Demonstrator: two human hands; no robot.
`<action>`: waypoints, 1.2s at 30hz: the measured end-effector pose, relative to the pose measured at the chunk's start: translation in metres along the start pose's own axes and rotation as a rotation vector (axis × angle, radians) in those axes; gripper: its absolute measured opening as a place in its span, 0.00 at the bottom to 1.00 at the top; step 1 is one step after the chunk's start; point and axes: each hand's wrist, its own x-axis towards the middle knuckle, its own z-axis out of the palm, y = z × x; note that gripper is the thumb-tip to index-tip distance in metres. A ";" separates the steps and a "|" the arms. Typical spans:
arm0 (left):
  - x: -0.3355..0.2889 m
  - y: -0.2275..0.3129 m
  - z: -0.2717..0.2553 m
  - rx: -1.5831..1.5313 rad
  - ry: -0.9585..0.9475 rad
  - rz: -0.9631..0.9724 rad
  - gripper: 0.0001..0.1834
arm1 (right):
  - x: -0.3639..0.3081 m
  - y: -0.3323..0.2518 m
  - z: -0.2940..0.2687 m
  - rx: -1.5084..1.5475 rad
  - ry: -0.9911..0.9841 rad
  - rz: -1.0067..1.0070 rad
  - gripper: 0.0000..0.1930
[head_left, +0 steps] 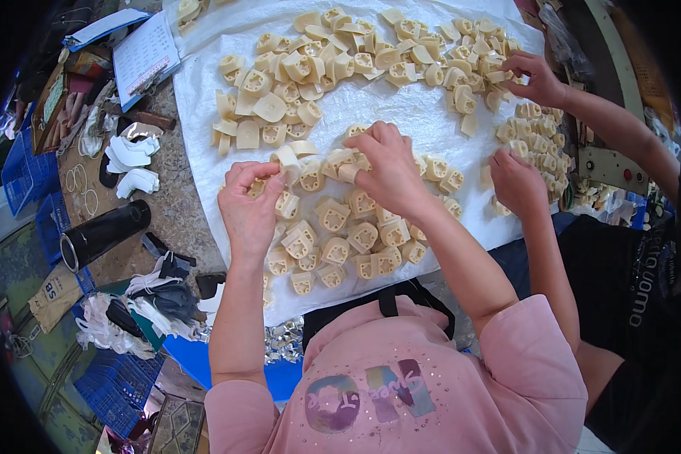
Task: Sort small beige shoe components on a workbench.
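Between the thumb and forefinger of my left hand (250,200) is a cream plastic part (286,159), a small rounded piece held just above the others. My right hand (391,168) is closed at the top of the nearer group, its thumb and fingers around another cream part (346,171); the fingers partly cover it. Below and between my hands lie several like parts (333,215), many turned with their hollow, ribbed side up. They rest on a white woven sheet (204,189).
A larger heap of cream parts (295,68) spreads across the far side. At right, a co-worker's hands (533,79) handle parts by another pile (536,144). Left of the sheet are a black cylinder (106,234), white gloves (132,155), a clipboard (145,60) and blue baskets (117,390).
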 end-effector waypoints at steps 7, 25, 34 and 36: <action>-0.005 0.005 -0.008 -0.283 -0.132 -0.091 0.04 | 0.021 -0.010 0.008 0.355 -0.134 -0.102 0.15; -0.048 -0.024 -0.014 0.772 -0.093 0.494 0.13 | -0.055 -0.023 0.023 -0.187 -0.029 -0.420 0.10; 0.020 0.007 -0.011 0.598 0.016 0.573 0.14 | 0.065 0.000 0.023 -0.131 0.146 -0.048 0.12; 0.045 0.000 -0.004 0.666 0.038 0.591 0.14 | 0.082 -0.005 0.033 -0.297 0.032 0.016 0.13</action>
